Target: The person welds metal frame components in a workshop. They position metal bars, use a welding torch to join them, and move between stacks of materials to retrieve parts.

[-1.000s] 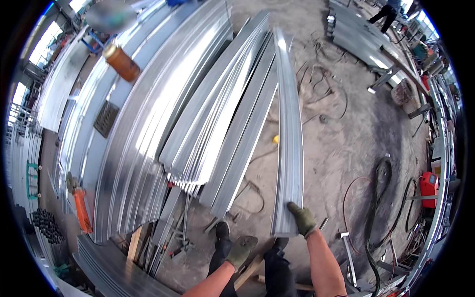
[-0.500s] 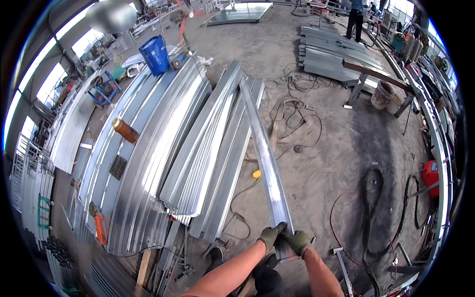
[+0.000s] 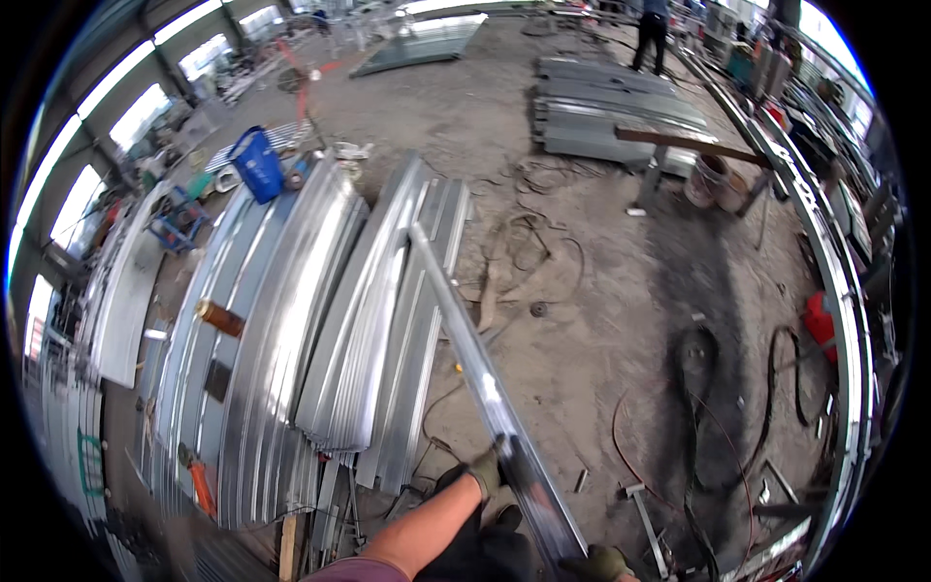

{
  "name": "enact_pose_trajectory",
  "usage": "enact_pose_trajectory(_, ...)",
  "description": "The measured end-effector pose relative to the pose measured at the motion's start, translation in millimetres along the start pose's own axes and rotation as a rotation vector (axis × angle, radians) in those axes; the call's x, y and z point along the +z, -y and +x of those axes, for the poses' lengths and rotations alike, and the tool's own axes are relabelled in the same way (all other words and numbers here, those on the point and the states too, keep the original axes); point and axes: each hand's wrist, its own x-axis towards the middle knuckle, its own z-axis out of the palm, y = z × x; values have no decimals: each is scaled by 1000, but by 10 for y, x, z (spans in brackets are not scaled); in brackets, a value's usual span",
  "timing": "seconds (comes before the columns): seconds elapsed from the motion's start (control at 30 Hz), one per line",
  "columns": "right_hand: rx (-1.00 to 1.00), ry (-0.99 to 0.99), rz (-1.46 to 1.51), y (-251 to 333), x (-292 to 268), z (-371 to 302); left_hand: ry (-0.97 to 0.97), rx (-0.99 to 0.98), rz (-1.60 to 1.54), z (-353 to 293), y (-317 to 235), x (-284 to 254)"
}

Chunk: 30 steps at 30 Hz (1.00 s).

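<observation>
A long, shiny metal profile (image 3: 477,367) slants from the near right up toward the far left. Its far tip lies over the stacked ribbed metal panels (image 3: 361,373). My left hand (image 3: 485,472), in a dull green work glove, grips the profile's left edge partway along. At the profile's near end is my right hand (image 3: 599,563), in a matching glove and closed around that end. The lower picture edge cuts off part of this hand, and the profile hides some left fingers.
More metal sheets (image 3: 276,364) lie at left, bearing an amber bottle (image 3: 220,318), a blue bucket (image 3: 257,165) and an orange angle grinder (image 3: 202,488). Cables (image 3: 529,242) and dark hoses (image 3: 690,417) cross the floor. A person (image 3: 652,34) stands by far panels (image 3: 621,107).
My hands have moved apart along the profile. The right one has come down toward the lower edge with the near end; the left sits farther left. The whole view has shifted.
</observation>
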Motion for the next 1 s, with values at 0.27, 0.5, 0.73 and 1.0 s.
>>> enact_pose_trajectory(0.27, 390, 359, -39, 61, -758, -1225, 47, 103, -36, 946, -2170, -131)
enact_pose_trajectory(0.5, 635, 259, 125, 445, -878, -1493, -198, 121, 257, 1484, -2486, -441)
enact_pose_trajectory(0.73, 745, 39, 10, 84, -842, -2105, -107, 90, 102, 1578, -1920, -208)
enact_pose_trajectory(1.0, 781, -147, 68, -1158, -1356, -1708, 477, 78, -23, 1979, -2185, 1551)
